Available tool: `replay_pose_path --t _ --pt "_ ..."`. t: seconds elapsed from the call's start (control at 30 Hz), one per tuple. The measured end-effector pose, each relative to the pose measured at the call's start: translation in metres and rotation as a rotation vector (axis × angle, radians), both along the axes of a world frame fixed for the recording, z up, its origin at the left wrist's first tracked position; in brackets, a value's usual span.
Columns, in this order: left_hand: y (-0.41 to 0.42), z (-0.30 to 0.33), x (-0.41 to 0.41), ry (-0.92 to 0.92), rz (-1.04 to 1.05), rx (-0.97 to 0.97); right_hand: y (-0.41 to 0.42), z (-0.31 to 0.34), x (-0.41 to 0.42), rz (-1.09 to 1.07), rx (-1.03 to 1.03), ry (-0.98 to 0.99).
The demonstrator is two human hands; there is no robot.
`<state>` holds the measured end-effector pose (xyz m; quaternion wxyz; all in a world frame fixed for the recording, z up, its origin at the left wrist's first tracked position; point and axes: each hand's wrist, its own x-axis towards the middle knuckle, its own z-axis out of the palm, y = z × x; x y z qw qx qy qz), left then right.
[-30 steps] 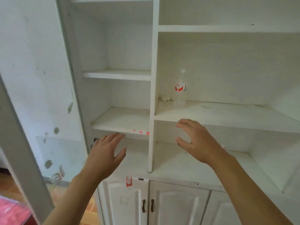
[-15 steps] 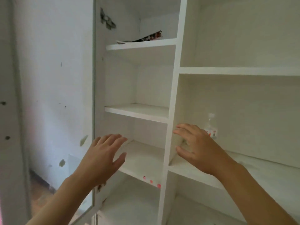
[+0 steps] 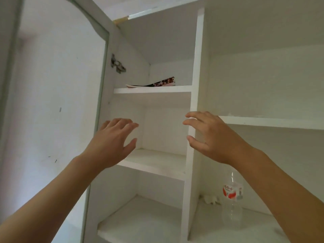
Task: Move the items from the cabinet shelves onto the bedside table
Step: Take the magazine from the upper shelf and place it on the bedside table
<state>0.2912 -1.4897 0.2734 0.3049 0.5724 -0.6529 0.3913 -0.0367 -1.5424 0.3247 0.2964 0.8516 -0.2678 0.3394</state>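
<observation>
Both hands higher than before, left hand (image 3: 112,142) and right hand (image 3: 212,137) spread, empty; bottle (image 3: 232,202) half hidden behind right forearm

Single head-worn view, wide-angle, tilted upward and forward into the open white cabinet (image 3: 196,102) from close range. Both forearms enter from the bottom corners, left hand (image 3: 112,144) and right hand (image 3: 213,137) raised mid-frame. Open door (image 3: 57,102) fills the left side. No second view to overlap.
</observation>
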Motion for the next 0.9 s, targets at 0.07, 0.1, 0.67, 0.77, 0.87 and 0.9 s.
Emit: replay_pose_path --t 0.07,0.1,0.67,0.77,0.87,0.9 --pt "-0.009 0.019 0.008 -0.020 -0.017 -0.033 -0.003 0.018 0.012 -0.010 -0.068 0.005" --pt "-0.013 0.029 0.012 -0.030 -0.026 -0.052 -0.004 0.028 0.018 -0.019 -0.098 0.008" --pt "-0.091 0.159 0.059 -0.163 0.128 -0.115 -0.067 0.153 0.113 -0.284 -0.150 0.089" --pt "-0.105 0.164 0.067 -0.168 0.152 -0.069 -0.078 0.160 0.116 -0.329 -0.115 0.102" --pt "-0.120 0.163 0.074 -0.173 0.152 -0.059 -0.086 0.163 0.123 -0.341 -0.083 0.122" --pt "-0.124 0.163 0.074 -0.175 0.148 -0.064 -0.088 0.165 0.124 -0.337 -0.070 0.117"
